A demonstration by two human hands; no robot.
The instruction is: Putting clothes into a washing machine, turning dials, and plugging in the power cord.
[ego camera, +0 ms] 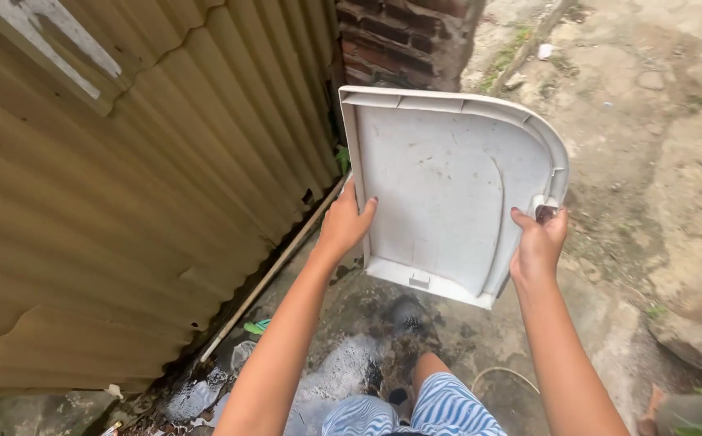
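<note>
I hold a white plastic panel (448, 182) with a raised rim and one rounded corner, its hollow side toward me, up in the air in front of me. My left hand (344, 222) grips its left edge, thumb over the rim. My right hand (538, 242) grips the lower right edge near the rounded corner. The panel's surface is scuffed and dirty.
A tan corrugated metal wall (125, 202) runs along the left. A brick pillar (403, 36) stands behind the panel. A thin pipe (274, 270) lies along the wall's base. Wet concrete ground (367, 355) with foam lies below, dry cracked ground (657, 145) to the right. My striped trousers (415, 412) show at the bottom.
</note>
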